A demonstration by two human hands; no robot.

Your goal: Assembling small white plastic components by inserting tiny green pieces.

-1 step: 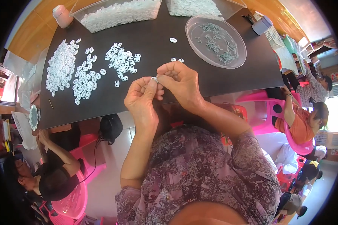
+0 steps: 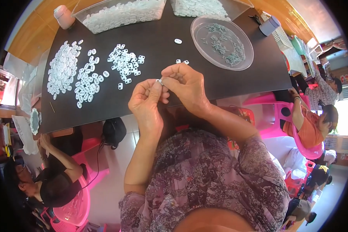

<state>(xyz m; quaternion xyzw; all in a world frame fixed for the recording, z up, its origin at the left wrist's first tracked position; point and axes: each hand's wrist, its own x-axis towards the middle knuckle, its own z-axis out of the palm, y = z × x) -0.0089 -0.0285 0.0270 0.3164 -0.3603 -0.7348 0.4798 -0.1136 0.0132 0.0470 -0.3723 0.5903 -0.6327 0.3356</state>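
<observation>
Just past the near edge of the dark table (image 2: 154, 46), my two hands meet fingertip to fingertip. My left hand (image 2: 146, 104) is closed, pinching a small white plastic piece (image 2: 158, 80) between thumb and forefinger. Against that piece, my right hand (image 2: 189, 88) is closed in a pinch; whatever lies in its fingertips is too small to make out. A pair of white square-ended pieces (image 2: 182, 62) lies beyond my right hand, and a lone white oval piece (image 2: 178, 41) sits farther off.
Left lie piles of white oval pieces (image 2: 63, 69) and a heap of two-holed pieces (image 2: 125, 62). A round clear tray (image 2: 195, 42) holds small grey-green pins. Behind stand filled clear bins (image 2: 123, 29) and a jar (image 2: 63, 17). People sit on pink chairs at both sides.
</observation>
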